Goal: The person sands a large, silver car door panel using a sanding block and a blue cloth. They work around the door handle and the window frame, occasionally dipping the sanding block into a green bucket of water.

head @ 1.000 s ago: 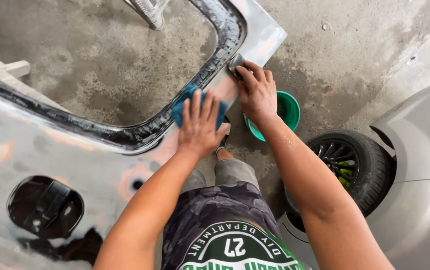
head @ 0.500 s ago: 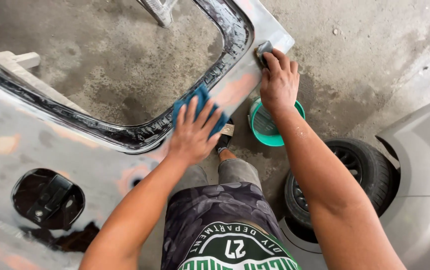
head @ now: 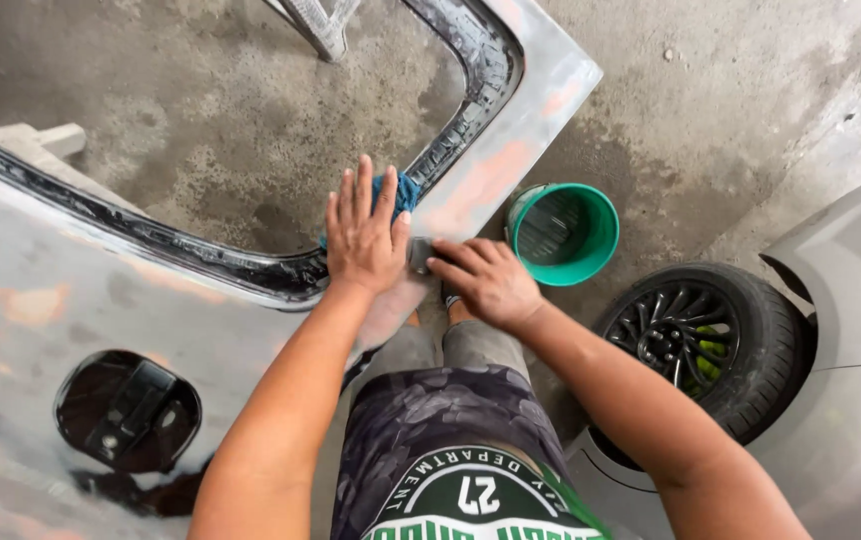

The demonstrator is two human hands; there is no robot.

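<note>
The left hand (head: 366, 240) lies flat on a blue cloth (head: 398, 192); the right hand (head: 486, 282) pinches a small grey block (head: 419, 255) beside it. Rub flat and gently.

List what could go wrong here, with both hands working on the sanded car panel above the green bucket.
1. The green bucket sits on the floor right beside the panel's edge; a foot or a dropped tool could tip it.
2. The left hand presses a blue cloth by the window opening's rough black rim, which might scrape fingers.
3. The right hand holds a small grey block at the panel's narrow part; it could slip off.
</note>
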